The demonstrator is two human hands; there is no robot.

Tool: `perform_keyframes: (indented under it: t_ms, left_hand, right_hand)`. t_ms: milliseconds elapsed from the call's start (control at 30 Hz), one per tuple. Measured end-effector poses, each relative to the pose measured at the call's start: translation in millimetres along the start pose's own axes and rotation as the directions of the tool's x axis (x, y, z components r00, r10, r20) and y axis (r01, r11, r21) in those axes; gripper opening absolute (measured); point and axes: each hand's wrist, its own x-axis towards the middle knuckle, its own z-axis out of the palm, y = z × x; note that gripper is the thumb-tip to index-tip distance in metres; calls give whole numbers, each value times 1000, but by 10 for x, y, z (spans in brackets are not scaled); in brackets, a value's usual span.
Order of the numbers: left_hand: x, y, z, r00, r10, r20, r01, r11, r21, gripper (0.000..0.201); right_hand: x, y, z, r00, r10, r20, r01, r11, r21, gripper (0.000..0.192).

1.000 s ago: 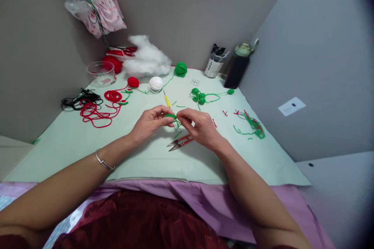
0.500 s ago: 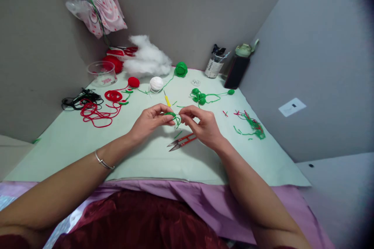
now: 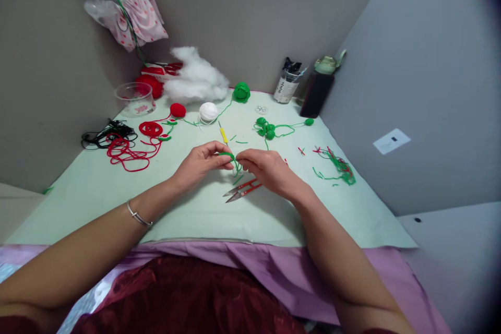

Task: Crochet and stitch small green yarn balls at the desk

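Since half-second back, right hand (image 3: 270, 172) dropped slightly, fingers drawn closer to left hand (image 3: 201, 163). Both pinch small green crochet piece (image 3: 230, 157) between them, just above surface (image 3: 195, 209); each grip clamped on it. I judge step: tidying yarn tails on piece. Next move likely calls for red snips (image 3: 243, 190) lying just below hands. Piece looks tiny, curved, dark green, loose strands dangling. Yellow crochet hook (image 3: 223, 134) lies just beyond.
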Motion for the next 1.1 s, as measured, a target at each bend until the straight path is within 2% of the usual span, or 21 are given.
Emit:
perform_keyframes:
  t_ms: [200, 333, 433, 667, 1100]
  left_hand:
    - [11, 37, -5, 999, -32, 8, 32, 999, -37, 27]
    - [8, 63, 1, 998, -15, 64, 17, 999, -34, 25]
    - [2, 81, 9, 996, 7, 93, -2, 999, -44, 24]
    - [-16, 89, 16, 988, 26, 149, -14, 997, -78, 21]
    - [-9, 78, -7, 983, 16, 183, 6, 993, -115, 21]
  right_hand:
    - [-8, 24, -123, 987, 122, -106, -106, 984, 144, 8]
    - [16, 5, -118, 977, -24, -210, 42, 996, 83, 7]
    - [22, 10, -97, 959, -84, -271, 94, 995, 24, 10]
    - [17, 28, -76, 952, -149, -267, 151, 988, -11, 11]
    - [16, 40, -81, 952, -165, -258, 171, 985, 2, 12]
